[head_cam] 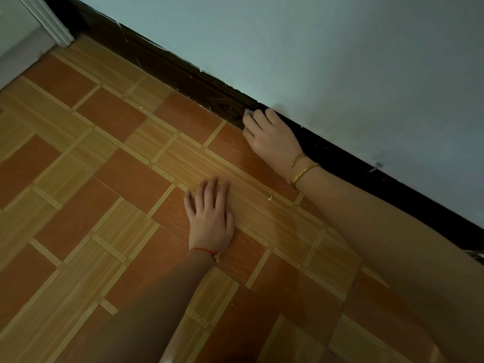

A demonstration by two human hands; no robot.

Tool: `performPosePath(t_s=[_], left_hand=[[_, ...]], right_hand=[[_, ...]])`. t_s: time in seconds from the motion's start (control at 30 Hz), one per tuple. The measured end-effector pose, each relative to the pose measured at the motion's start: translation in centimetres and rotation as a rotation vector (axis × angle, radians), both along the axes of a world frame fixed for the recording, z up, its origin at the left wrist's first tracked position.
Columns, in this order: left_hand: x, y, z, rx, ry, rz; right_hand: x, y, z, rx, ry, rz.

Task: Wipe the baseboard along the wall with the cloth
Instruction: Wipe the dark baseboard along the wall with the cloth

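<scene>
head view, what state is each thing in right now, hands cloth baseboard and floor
right hand: pressing the cloth to the baseboard
white cloth: bunched under the fingers, mostly hidden
left hand: flat on the floor, fingers spread, holding nothing
dark baseboard: streaked and scuffed ahead of the cloth
tiled floor: bare, a few pale specks near the wall

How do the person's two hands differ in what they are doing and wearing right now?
The right hand presses a small pale cloth against the dark baseboard, while the left hand lies flat on the floor, holding nothing. The right hand's fingers curl over the cloth; the left hand's are spread. The right wrist wears gold bangles, the left a thin red string. Both arms are bare.
</scene>
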State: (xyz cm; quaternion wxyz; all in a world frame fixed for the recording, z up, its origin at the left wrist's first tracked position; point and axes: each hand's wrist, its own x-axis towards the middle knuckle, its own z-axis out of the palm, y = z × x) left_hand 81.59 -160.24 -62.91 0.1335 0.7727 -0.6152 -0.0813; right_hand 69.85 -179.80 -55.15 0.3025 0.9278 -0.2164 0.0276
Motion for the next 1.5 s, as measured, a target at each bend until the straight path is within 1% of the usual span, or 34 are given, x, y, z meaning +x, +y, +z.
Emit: performPosePath(t_s=[0.1, 0.23, 0.37, 0.47, 0.6, 0.87, 1.03, 1.13, 1.27, 1.4, 1.5], left_hand=[[-0.1, -0.1, 0.1, -0.002, 0.003, -0.001], [-0.3, -0.2, 0.2, 0.000, 0.010, 0.004], [-0.3, -0.2, 0.3, 0.008, 0.008, 0.007], [-0.3, -0.2, 0.3, 0.004, 0.003, 0.008], [-0.3, -0.2, 0.3, -0.007, -0.008, -0.002], [-0.1, -0.4, 0.3, 0.017, 0.007, -0.004], [0.2, -0.3, 0.2, 0.030, 0.008, -0.019], [0.2, -0.3, 0.3, 0.033, 0.009, -0.023], [0.2, -0.3, 0.5, 0.035, 0.015, -0.014], [0.1, -0.2, 0.4, 0.041, 0.012, -0.011], [0.1, -0.1, 0.4, 0.031, 0.015, -0.012]], right_hand=[[-2.2, 0.4, -0.3, 0.011, 0.019, -0.018], [-6.6, 2.2, -0.8, 0.035, 0.052, -0.103], [-7.3, 2.1, -0.4, 0.003, 0.087, -0.099], [-5.5, 1.1, -0.9, -0.030, 0.063, -0.062], [-1.0, -0.1, -0.8, -0.032, 0.034, -0.016], [8.0, -3.1, -1.0, 0.051, 0.044, 0.018], [10.0, -3.8, -1.0, 0.089, 0.092, 0.005], [9.0, -3.7, -1.0, 0.061, 0.046, 0.043], [5.6, -2.9, -0.9, 0.014, 0.015, 0.050], [-0.1, -0.9, -0.8, 0.003, 0.025, 0.007], [-5.4, 1.0, -1.0, 0.042, 0.064, -0.062]])
